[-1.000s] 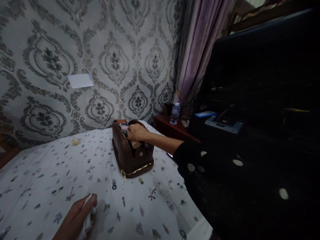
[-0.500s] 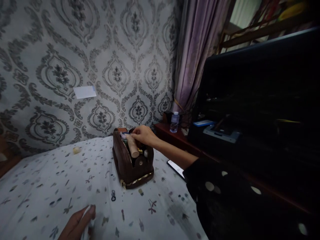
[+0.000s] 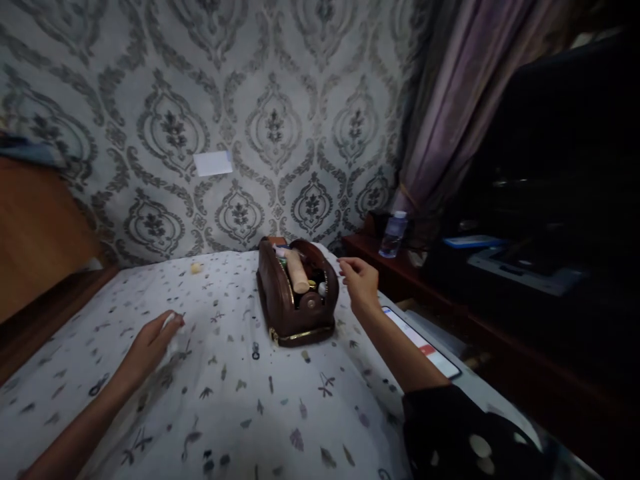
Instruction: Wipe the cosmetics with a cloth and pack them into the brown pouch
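Observation:
An unzipped brown bag (image 3: 300,327) stands on the white patterned sheet (image 3: 235,427). A beige tube (image 3: 297,272) lies on top of the things packed in it, beside a small gold-coloured item and a white one. My right hand (image 3: 361,283) is just right of the bag, thumb and fingers pinched together; whatever may be between them is too small to make out. Over the sheet to the left, my left hand (image 3: 153,340) is closed on a white item (image 3: 173,337), perhaps a tissue, mostly hidden by the fingers.
A phone (image 3: 423,343) with a lit screen lies at the sheet's right edge. Behind it a clear bottle (image 3: 393,235) stands on a dark red ledge. A small yellowish object (image 3: 195,268) rests on the sheet at the back left. A white card (image 3: 213,163) is on the wall.
My right hand has come out of the bag and moved to its right side. My left hand has moved forward, with more of the forearm showing. The view has shifted left.

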Demonstrator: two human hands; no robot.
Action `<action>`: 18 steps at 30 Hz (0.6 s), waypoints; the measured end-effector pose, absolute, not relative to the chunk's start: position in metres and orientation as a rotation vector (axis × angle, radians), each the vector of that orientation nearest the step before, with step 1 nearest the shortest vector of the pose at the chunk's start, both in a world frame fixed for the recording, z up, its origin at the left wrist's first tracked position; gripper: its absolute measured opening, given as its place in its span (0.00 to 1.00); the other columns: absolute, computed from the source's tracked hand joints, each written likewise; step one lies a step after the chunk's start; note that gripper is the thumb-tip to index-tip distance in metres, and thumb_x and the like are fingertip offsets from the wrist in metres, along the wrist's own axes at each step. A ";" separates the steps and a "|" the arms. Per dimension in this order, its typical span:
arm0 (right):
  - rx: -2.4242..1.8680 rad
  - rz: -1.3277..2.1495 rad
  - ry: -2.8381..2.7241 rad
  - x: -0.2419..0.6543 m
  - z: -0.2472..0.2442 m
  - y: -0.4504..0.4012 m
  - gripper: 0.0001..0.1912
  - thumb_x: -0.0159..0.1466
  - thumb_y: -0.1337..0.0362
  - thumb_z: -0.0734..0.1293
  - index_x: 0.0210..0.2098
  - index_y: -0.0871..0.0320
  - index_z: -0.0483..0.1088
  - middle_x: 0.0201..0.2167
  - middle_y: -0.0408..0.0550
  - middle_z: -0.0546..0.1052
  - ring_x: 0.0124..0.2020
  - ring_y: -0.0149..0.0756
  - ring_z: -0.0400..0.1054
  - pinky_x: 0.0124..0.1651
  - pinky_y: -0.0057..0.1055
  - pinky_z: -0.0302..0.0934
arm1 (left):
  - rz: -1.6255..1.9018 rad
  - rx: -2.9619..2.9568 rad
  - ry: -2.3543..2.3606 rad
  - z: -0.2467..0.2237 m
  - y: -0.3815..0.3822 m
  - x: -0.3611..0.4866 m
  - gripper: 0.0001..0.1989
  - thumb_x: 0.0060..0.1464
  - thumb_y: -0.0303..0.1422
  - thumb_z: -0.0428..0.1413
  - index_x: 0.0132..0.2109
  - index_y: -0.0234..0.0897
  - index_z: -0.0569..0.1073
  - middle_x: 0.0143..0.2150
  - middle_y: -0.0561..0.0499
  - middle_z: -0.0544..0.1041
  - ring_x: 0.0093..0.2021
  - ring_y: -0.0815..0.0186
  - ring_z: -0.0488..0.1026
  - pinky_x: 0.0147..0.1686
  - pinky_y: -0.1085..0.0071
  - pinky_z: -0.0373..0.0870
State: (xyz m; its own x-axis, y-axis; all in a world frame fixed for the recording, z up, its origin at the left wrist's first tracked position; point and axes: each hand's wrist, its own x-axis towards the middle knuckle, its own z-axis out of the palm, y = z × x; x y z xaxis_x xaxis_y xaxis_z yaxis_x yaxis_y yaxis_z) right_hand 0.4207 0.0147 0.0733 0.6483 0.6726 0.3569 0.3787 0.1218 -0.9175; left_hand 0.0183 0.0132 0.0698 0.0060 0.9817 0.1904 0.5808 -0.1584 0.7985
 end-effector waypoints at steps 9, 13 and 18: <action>-1.361 0.289 -0.798 0.410 0.038 0.001 0.21 0.52 0.48 0.65 0.32 0.61 0.73 0.26 0.48 0.74 0.26 0.36 0.65 0.26 0.30 0.57 | 0.831 2.173 1.862 0.029 0.073 -0.029 0.22 0.58 0.48 0.41 0.36 0.37 0.70 0.33 0.49 0.77 0.39 0.57 0.74 0.39 0.67 0.70; -1.302 -0.095 -1.029 0.379 0.054 -0.034 0.12 0.61 0.57 0.64 0.36 0.59 0.73 0.31 0.48 0.74 0.31 0.37 0.67 0.32 0.32 0.61 | 0.678 2.234 1.974 0.030 0.109 -0.025 0.17 0.61 0.41 0.42 0.39 0.37 0.72 0.35 0.48 0.78 0.39 0.59 0.75 0.40 0.68 0.70; -0.931 -0.233 -1.756 0.306 0.052 -0.074 0.10 0.66 0.73 0.61 0.44 0.59 0.68 0.32 0.48 0.73 0.33 0.33 0.68 0.33 0.27 0.62 | 0.463 2.325 2.097 0.040 0.166 -0.002 0.18 0.63 0.30 0.41 0.54 0.36 0.70 0.49 0.40 0.77 0.47 0.55 0.76 0.45 0.62 0.71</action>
